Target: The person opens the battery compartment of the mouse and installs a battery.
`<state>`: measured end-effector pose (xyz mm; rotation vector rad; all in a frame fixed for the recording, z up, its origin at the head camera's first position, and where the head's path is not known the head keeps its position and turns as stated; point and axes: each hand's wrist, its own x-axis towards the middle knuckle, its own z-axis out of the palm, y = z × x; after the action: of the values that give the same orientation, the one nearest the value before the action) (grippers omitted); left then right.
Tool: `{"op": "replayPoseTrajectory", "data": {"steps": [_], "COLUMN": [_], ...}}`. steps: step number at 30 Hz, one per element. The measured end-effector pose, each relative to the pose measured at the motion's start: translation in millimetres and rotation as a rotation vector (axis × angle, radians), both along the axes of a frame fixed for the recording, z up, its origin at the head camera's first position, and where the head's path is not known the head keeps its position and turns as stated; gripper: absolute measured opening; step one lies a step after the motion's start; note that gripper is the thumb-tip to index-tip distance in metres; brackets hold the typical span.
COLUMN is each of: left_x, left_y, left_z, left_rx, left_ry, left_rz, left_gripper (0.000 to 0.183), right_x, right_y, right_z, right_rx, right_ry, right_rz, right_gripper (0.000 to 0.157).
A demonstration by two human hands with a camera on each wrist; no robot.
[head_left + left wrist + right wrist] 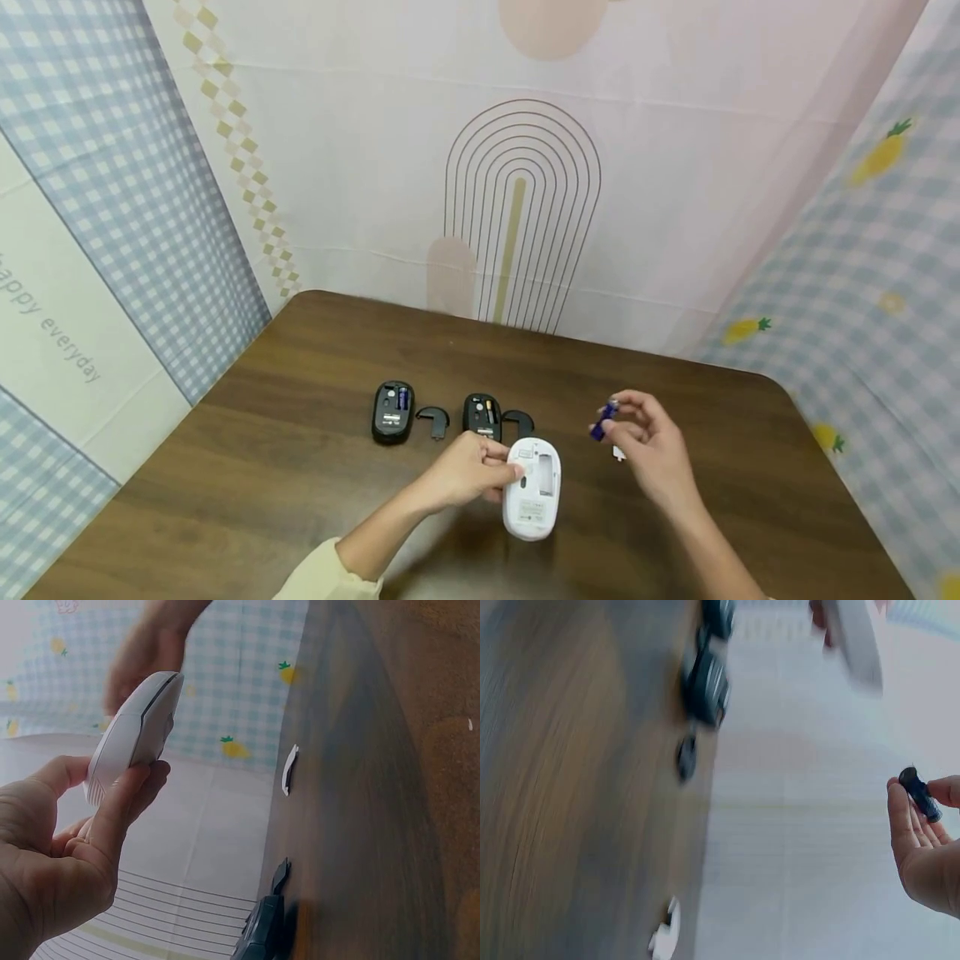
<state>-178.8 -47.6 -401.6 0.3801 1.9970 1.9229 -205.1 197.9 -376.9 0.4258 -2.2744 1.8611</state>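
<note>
My left hand [468, 471] grips a white computer mouse [531, 521] by its side, underside facing the head camera. The long battery slot in that underside stands uncovered, and no battery shows in it. In the left wrist view the white mouse [124, 739] is seen edge-on between thumb and fingers. To the right, my right hand [656, 446] pinches a dark blue battery [603, 418] between thumb and fingertips, above the table and apart from the mouse. The battery [920, 795] shows in the right wrist view too; whether a second one lies behind it I cannot tell.
A black mouse [393, 417] lies belly up with a blue battery in it, its black cover [435, 420] alongside. Another black mouse [482, 412] shows an orange-and-dark battery, with its cover [519, 421] beside it. A white cover [289, 769] lies on the brown table [300, 467].
</note>
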Motion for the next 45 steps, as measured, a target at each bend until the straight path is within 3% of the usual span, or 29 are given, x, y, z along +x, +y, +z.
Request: {"op": "replayPoseTrajectory", "data": {"steps": [4,11,24,41,45], "left_x": [0.0,0.6,2.5,5.8,6.5], "left_y": [0,-3,-4,-5,-3], "left_z": [1.9,2.6,4.8,4.9,3.2], "left_rx": [0.001,0.005,0.000,0.039,0.042], "left_ry": [-0.001,-0.005,0.001,-0.012,-0.010], "left_rz": [0.004,-0.011,-0.008,-0.015,-0.002], "left_gripper": [0.023,0.022,0.021,0.022,0.022], "right_x": [15.6,26.8,27.3,28.5,33.0], "right_y": [-26,-43,-48,-49,-52], "right_z": [7.0,7.6,-1.0,-4.3,1.1], "right_rx": [0.012,0.197,0.333,0.393,0.360], "right_ry": [0.081,0.214,0.333,0.381,0.292], "right_rz": [0.089,0.057,0.034,0.063,0.087], "right_gripper": [0.021,0.020,0.025,0.016,0.015]}}
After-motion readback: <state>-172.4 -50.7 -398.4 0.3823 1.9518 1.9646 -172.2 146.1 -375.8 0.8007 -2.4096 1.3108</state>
